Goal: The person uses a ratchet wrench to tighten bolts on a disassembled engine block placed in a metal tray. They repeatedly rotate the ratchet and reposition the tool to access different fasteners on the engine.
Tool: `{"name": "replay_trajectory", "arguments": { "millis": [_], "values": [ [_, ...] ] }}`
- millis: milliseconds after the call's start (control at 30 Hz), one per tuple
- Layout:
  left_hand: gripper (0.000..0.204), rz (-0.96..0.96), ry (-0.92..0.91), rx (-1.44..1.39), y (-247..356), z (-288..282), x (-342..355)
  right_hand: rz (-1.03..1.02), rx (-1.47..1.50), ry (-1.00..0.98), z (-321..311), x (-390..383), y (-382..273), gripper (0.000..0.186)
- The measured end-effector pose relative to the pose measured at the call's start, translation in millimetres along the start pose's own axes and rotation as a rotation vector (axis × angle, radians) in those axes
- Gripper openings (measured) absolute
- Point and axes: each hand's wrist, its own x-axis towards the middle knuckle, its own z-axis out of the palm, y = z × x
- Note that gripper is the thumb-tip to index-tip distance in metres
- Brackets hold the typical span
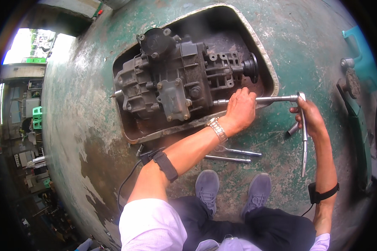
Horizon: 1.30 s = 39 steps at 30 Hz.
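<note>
A dark, greasy gearbox (171,79) lies inside a shallow metal tray (259,37), its round output flange to the right. My left hand (241,106), with a watch on the wrist, is closed around a long chrome extension bar (276,99). The bar's socket end (220,102) meets the right lower side of the gearbox housing; the exact fastener is hidden. At the bar's other end, a ratchet wrench (304,142) joins it at a right angle, its handle pointing back toward me. My right hand (312,115) grips the ratchet's head, thumb on top and fingers curled.
Two chrome wrenches (238,152) lie on the green floor between the tray and my shoes (207,188). A short metal tube (293,129) rests beneath my right hand. Along the right stand a dark green metal frame (358,138) and a blue plastic piece (362,56).
</note>
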Motion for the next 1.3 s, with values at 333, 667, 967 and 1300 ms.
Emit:
{"name": "replay_trajectory", "arguments": {
  "millis": [333,667,967,1300],
  "values": [
    [0.013,-0.013,-0.014,-0.044,-5,-1,5,0.057,-0.219,0.013,-1,14,-17,0.047],
    [0.016,-0.020,-0.077,-0.070,-13,-4,9,0.121,-0.329,0.008,6,18,-39,0.042],
    [0.016,-0.017,-0.103,-0.085,-18,-3,8,-0.034,-0.500,0.145,18,10,-27,0.034],
    [0.016,0.076,0.092,-0.153,-2,-46,-5,-0.147,-0.554,0.191,15,11,-21,0.036]
  ]
}}
